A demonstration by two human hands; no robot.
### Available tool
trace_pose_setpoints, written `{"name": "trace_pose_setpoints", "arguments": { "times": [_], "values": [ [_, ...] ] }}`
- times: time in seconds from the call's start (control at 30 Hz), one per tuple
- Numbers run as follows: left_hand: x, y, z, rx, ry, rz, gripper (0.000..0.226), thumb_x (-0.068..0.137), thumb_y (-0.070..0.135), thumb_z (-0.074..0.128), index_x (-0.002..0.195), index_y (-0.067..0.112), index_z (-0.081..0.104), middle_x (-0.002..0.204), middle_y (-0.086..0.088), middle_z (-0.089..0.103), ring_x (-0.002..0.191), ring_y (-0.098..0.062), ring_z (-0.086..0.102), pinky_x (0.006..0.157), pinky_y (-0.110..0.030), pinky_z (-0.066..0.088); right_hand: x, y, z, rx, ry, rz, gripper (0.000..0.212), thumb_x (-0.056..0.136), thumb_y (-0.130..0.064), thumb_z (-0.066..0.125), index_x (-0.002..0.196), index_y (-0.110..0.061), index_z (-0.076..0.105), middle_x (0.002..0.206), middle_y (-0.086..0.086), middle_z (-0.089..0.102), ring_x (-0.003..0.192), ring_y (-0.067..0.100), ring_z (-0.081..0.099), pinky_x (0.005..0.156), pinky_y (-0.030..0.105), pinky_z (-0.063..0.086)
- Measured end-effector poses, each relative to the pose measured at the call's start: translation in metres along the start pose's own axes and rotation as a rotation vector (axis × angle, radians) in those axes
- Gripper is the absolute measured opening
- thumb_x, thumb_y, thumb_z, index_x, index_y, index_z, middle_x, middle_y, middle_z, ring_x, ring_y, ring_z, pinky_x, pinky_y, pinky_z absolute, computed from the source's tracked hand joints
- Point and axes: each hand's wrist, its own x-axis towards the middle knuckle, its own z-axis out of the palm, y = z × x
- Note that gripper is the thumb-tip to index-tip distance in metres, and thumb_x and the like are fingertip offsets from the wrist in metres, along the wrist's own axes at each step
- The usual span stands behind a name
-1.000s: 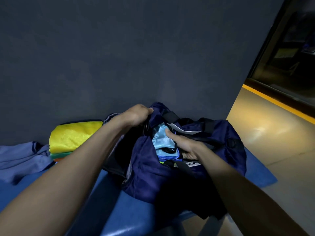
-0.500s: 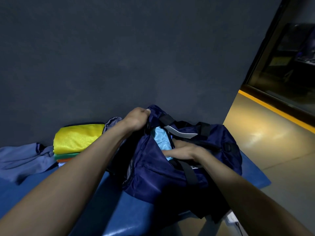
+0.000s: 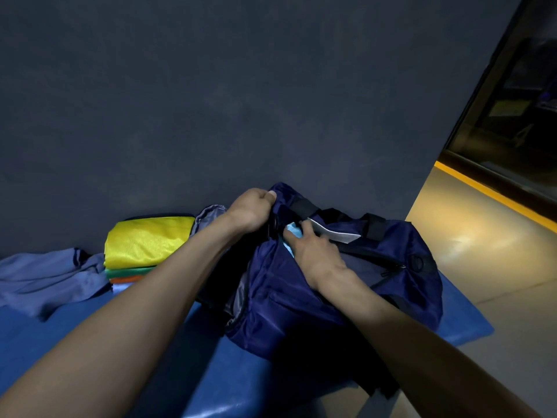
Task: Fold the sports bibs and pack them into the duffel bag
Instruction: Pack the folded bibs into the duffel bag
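Observation:
A navy duffel bag (image 3: 325, 300) lies on a blue bench. My left hand (image 3: 251, 211) grips the bag's fabric at the far left end of its opening and holds it up. My right hand (image 3: 312, 253) lies over the opening, fingers curled on a light blue bib (image 3: 293, 237) that shows only as a small strip inside the bag. To the left a stack of folded bibs (image 3: 144, 245) rests against the wall, yellow on top, then green, orange and pale blue below.
A rumpled grey-blue cloth (image 3: 45, 276) lies at the bench's left end. The blue bench (image 3: 168, 351) runs along a dark wall (image 3: 241, 101). A pale floor (image 3: 488, 245) with a yellow line and a dark glass front lie to the right.
My right hand has come up out of the bag's middle and moved left towards my left hand. Less of the light blue bib shows now.

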Motion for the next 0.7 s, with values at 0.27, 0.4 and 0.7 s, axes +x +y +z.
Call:
{"name": "trace_pose_setpoints", "arguments": {
  "times": [0.27,0.4,0.7],
  "values": [
    [-0.001,-0.011,0.001,-0.109,-0.037,-0.010,0.037,0.108,0.035,0.041,0.079,0.016,0.054,0.073,-0.005,0.055,0.070,-0.019,0.051,0.071,-0.032,0.039,0.015,0.012,0.012,0.515,-0.318,0.115,0.079,0.099,-0.068,0.033,0.161,-0.038,-0.006,0.166,0.009,-0.018,0.146,0.035,0.035,0.116,0.041,0.029],
    [-0.005,-0.018,0.003,-0.122,-0.072,-0.012,0.036,0.108,0.038,0.040,0.086,0.016,0.058,0.077,-0.007,0.056,0.071,-0.019,0.052,0.072,-0.034,0.042,0.015,0.004,0.022,0.508,-0.293,0.041,0.081,0.098,-0.060,0.046,0.161,-0.035,0.003,0.164,0.009,-0.009,0.139,0.036,0.042,0.111,0.041,0.036],
    [-0.021,-0.031,-0.006,0.098,-0.018,0.017,0.042,0.107,0.037,0.045,0.073,0.013,0.051,0.073,-0.001,0.057,0.078,-0.023,0.056,0.071,-0.032,0.038,-0.010,0.039,-0.024,0.569,-0.333,-0.035,0.068,0.101,-0.068,0.028,0.158,-0.031,0.030,0.165,-0.009,0.028,0.152,0.013,0.025,0.125,0.036,0.017]
  ]
}}
